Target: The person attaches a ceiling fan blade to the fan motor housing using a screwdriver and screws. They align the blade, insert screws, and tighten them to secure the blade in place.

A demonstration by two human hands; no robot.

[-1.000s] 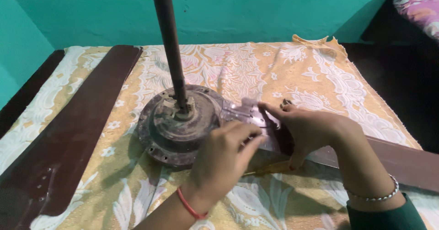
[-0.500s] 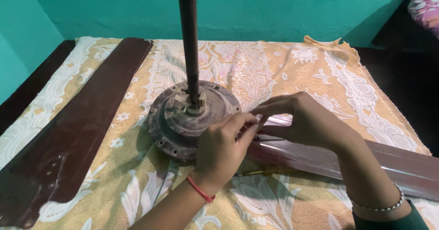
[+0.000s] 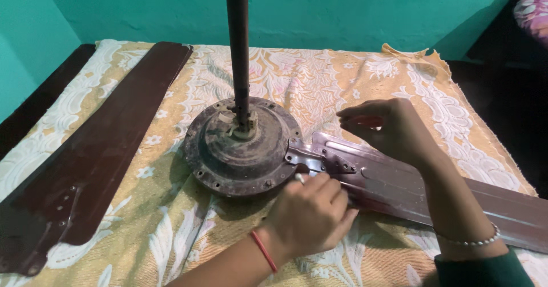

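Head view, looking down. Ceiling-fan motor housing (image 3: 241,150), dark and round, sits on a yellow and white patterned cloth (image 3: 319,75) spread over the worktop; its downrod (image 3: 238,47) stands upright from the hub. One brown fan blade (image 3: 434,184) lies to the right, its metal bracket end meeting the housing rim. I see my left hand (image 3: 311,213) with fingers curled together around a small pale-tipped object (image 3: 299,178) pressed at the bracket joint; whether this is a screw or a tool tip I cannot tell. My right hand (image 3: 388,128) hovers just above the bracket, fingertips pinched together; it looks empty, though something tiny could be hidden there. A second blade (image 3: 97,155) lies detached at left, well apart from the housing, mounting holes showing at its near end.

Handling, as I judge it: the housing looks like cast metal, heavy and stiff, best gripped by the rim or steadied by the downrod. The blade appears to be thin sheet, light but long, likely to flex or swing if lifted by the tip; I would hold it near the bracket. Its glossy finish may be slippery, and the small fastener parts are easily dropped into the cloth.
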